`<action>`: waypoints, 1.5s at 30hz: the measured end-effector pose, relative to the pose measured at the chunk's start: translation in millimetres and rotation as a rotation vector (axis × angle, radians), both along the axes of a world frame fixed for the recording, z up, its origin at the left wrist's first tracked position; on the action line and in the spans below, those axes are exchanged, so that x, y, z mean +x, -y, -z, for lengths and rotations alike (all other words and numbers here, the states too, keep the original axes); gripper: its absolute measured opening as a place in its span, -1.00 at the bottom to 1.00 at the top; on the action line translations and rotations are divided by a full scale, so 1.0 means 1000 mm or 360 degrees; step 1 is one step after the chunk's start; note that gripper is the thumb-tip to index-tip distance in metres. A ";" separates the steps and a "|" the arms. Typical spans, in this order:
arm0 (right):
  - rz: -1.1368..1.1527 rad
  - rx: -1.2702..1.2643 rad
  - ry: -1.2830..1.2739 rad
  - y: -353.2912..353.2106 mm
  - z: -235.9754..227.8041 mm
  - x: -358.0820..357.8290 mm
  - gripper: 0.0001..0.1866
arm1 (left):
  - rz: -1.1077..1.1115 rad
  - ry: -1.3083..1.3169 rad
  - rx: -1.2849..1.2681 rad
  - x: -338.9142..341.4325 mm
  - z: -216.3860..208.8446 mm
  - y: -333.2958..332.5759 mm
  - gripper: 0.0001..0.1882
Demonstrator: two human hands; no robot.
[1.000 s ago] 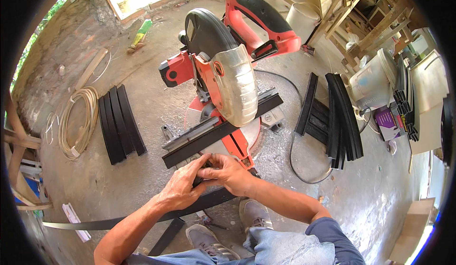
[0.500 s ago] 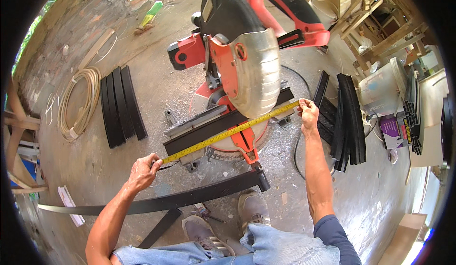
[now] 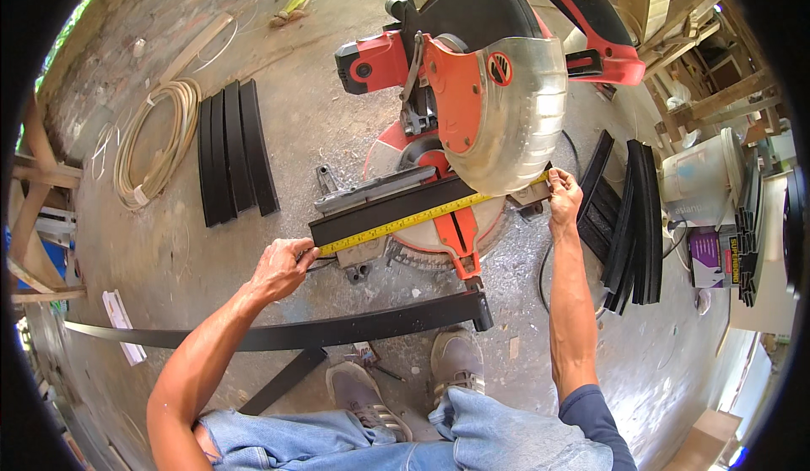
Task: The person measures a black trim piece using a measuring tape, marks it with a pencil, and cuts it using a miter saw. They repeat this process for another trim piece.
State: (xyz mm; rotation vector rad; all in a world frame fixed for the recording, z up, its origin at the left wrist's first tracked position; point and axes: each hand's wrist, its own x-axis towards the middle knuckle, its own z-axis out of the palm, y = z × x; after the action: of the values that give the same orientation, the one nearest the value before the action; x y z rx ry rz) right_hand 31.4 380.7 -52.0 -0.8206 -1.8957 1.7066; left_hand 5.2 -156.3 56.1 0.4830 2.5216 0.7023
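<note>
A yellow measuring tape (image 3: 413, 222) is stretched along the front edge of a black bar (image 3: 384, 209) lying on the bed of a red and black miter saw (image 3: 460, 108). My left hand (image 3: 285, 268) pinches the tape at the bar's left end, fingertips together. Beyond the bar's right end, my right hand (image 3: 564, 197) pinches the tape's other end between thumb and fingers. The saw head is raised, and its clear blade guard (image 3: 527, 116) hides part of the bar's right portion.
A long black strip (image 3: 337, 332) lies between the saw and my shoes. Several black strips (image 3: 236, 154) and a coiled cream hose or cable (image 3: 160, 146) rest to the left. More black profiles (image 3: 637, 226), a white bucket (image 3: 700, 180) and a purple box (image 3: 709, 260) are on the right.
The view has shifted, so the saw appears farther right and higher. Both hands have brought the tape in closer against the bar's front edge, still pinching it.
</note>
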 end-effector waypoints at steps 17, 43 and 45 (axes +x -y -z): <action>-0.0107 -0.0034 0.0057 -0.007 -0.005 0.009 -0.74 | 0.0115 0.0020 -0.0105 -0.013 -0.004 0.001 -0.74; -0.1053 0.1590 -0.0327 0.258 -0.143 0.176 -0.81 | 0.0012 0.0022 -0.0065 -0.010 0.005 0.004 -0.71; -0.1288 0.1463 -0.0560 0.261 -0.130 0.187 -0.81 | -0.0007 0.0038 -0.0077 -0.010 0.004 0.005 -0.71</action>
State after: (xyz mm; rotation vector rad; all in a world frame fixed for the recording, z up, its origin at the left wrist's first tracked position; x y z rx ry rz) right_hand 218.4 119.9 77.5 0.6199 -2.5131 0.9500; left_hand -5.1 -160.9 52.3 0.4497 2.5119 0.6436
